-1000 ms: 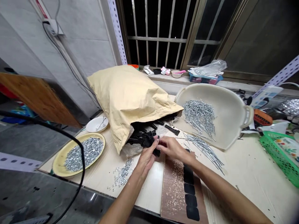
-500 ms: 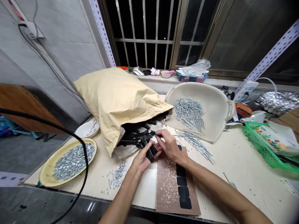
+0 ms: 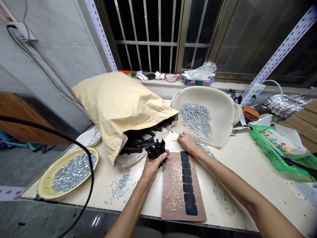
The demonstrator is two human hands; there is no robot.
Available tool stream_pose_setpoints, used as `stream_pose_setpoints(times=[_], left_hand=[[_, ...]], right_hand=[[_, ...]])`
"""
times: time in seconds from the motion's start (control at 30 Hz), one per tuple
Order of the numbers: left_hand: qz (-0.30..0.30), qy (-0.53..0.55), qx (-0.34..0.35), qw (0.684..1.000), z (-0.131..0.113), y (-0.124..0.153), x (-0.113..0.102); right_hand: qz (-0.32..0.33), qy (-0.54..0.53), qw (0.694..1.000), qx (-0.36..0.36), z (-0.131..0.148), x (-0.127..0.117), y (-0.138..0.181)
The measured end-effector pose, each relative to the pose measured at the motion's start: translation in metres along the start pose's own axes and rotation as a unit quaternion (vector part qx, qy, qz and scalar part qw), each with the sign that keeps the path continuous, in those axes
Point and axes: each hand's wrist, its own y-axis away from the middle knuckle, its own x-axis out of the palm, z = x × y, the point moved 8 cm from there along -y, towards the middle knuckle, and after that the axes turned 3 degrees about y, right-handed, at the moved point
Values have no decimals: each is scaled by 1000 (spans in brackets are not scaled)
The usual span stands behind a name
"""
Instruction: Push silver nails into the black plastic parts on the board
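Head view: left hand [image 3: 153, 166] clasped around black parts [image 3: 155, 152], right hand [image 3: 187, 142], grip unclear, by rods [image 3: 206, 148], eight black squares [image 3: 188, 188].

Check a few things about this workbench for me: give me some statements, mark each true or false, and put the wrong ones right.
1. The left hand holds black parts. True.
2. The right hand is inside the tan sack. False: it is by the loose metal rods on the table.
3. The yellow dish contains small metal pieces. True.
4. The sack is closed. False: its mouth is open, with black pieces showing.
5. A row of black squares runs along the brown board. True.
6. The green basket is at the left. False: it is at the right.
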Motion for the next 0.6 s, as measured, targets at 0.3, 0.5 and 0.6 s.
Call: stream_pose_setpoints(times=[0.3,0.5,0.6], left_hand=[[25,-166,67,983,-3,-5,5],[44,-178,68,981,0,-6,17],[43,-181,60,981,2,-7,20]], right_hand=[[-223,-458,860,12,34,-89,34],[-247,-495,833,36,35,-90,52],[-280,-517,807,50,25,-92,57]])
